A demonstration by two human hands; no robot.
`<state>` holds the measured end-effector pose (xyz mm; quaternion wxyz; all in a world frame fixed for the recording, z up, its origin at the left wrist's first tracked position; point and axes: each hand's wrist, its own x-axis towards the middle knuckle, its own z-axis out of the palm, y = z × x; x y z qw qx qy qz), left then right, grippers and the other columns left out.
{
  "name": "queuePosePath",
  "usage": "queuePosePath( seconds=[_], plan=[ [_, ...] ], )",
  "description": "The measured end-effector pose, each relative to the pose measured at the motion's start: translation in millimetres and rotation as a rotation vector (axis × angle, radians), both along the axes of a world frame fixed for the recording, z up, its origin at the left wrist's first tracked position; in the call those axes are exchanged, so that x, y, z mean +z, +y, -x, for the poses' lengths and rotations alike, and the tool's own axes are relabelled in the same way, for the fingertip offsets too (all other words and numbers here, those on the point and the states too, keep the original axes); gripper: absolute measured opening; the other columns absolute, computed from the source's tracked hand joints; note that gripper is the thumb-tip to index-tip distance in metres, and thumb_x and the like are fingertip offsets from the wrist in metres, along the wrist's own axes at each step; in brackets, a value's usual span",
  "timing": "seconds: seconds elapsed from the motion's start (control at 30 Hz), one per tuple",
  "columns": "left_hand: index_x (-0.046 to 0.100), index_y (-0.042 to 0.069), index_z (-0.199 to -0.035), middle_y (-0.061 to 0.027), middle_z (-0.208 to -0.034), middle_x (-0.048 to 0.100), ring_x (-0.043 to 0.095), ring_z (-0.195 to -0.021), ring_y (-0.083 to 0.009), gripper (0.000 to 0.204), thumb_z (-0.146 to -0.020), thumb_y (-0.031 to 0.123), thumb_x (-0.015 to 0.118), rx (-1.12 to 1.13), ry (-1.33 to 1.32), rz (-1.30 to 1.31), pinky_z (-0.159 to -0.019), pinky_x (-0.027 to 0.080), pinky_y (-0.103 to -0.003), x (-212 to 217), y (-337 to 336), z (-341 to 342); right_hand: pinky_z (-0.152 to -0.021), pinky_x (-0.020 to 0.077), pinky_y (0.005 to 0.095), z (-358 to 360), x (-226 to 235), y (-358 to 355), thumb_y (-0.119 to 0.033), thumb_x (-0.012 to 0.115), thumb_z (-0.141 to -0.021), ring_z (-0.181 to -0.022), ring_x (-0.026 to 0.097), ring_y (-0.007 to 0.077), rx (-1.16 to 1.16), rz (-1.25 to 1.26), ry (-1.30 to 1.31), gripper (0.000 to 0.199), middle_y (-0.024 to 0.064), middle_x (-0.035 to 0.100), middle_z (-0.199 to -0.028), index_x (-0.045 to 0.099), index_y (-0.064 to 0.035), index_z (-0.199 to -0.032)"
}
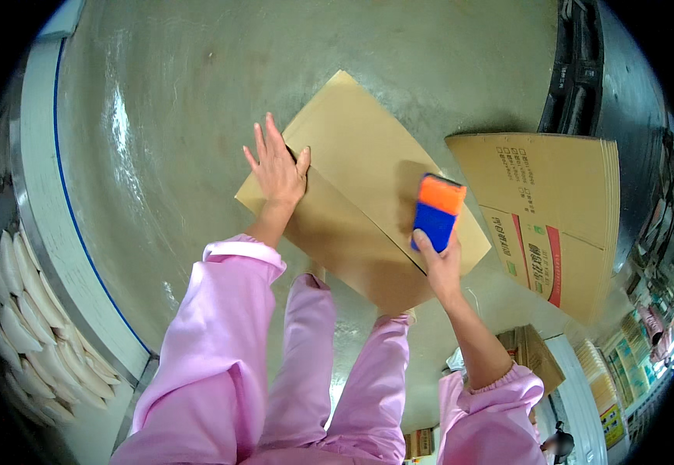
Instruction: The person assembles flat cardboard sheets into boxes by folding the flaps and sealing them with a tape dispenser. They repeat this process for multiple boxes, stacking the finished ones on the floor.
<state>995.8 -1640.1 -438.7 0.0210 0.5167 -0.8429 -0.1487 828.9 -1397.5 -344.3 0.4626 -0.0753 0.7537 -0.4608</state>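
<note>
A plain brown cardboard carton (352, 139) stands at an angle on the floor in front of my legs, its top flaps meeting along a diagonal seam. My left hand (279, 170) lies with fingers spread on the carton's far-left side, near the upper end of the seam. In my right hand (439, 256) is a blue and orange tape dispenser (438, 208), held over the right part of the carton near the lower end of the seam. The dispenser casts a shadow on the cardboard. Whether tape is attached to the carton I cannot tell.
A stack of flat printed cartons (546, 217) stands to the right, beside a black pallet (577, 77). White filled bags (35, 325) lie at the left behind a low pale ledge (66, 225). Another open cardboard box (534, 356) sits at the lower right.
</note>
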Motion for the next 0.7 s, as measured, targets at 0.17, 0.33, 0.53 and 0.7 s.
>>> queuePosePath(
  seconds=[0.17, 0.33, 0.53, 0.7],
  plan=[
    [0.015, 0.007, -0.147, -0.0083, -0.153, 0.019, 0.014, -0.142, -0.0315, 0.073, -0.090, 0.037, 0.049, 0.013, -0.075, -0.043, -0.110, 0.007, -0.062, 1, -8, 1, -0.065, 0.0487, 0.0287, -32, 5, -44, -0.025, 0.077, -0.076, -0.068, 0.058, 0.0097, 0.328, 0.014, -0.204, 0.028, 0.0013, 0.063, -0.075, 0.064, -0.0028, -0.089],
    [0.021, 0.008, -0.147, -0.0128, -0.151, 0.024, 0.021, -0.138, -0.0363, 0.072, -0.089, 0.036, 0.052, 0.040, 0.000, -0.011, -0.109, 0.011, -0.059, 8, -8, 2, -0.063, 0.0490, 0.0297, -41, -31, -46, -0.035, 0.079, -0.071, -0.064, 0.059, 0.0113, 0.475, -0.067, -0.212, 0.037, 0.0022, 0.064, -0.071, 0.065, -0.0031, -0.084],
    [0.056, 0.002, -0.119, -0.0059, -0.107, 0.060, 0.056, -0.093, -0.0130, 0.040, -0.085, 0.020, 0.066, 0.453, 0.763, -1.254, -0.082, 0.044, -0.028, 48, 33, -24, -0.064, 0.0494, 0.0299, -40, -29, -52, -0.038, 0.081, -0.067, -0.067, 0.060, 0.0114, 0.469, -0.118, -0.255, 0.042, 0.0018, 0.064, -0.071, 0.066, -0.0040, -0.085],
    [0.071, 0.000, -0.084, -0.0027, -0.078, 0.066, 0.057, -0.075, -0.0082, 0.019, -0.084, 0.019, 0.067, 0.464, 0.794, -1.094, -0.069, 0.046, -0.024, 49, 26, -21, -0.062, 0.0492, 0.0330, -46, -17, -64, -0.049, 0.078, -0.067, -0.063, 0.061, 0.0171, 0.591, -0.160, -0.070, 0.050, 0.0064, 0.063, -0.068, 0.064, -0.0035, -0.082]
  ],
)
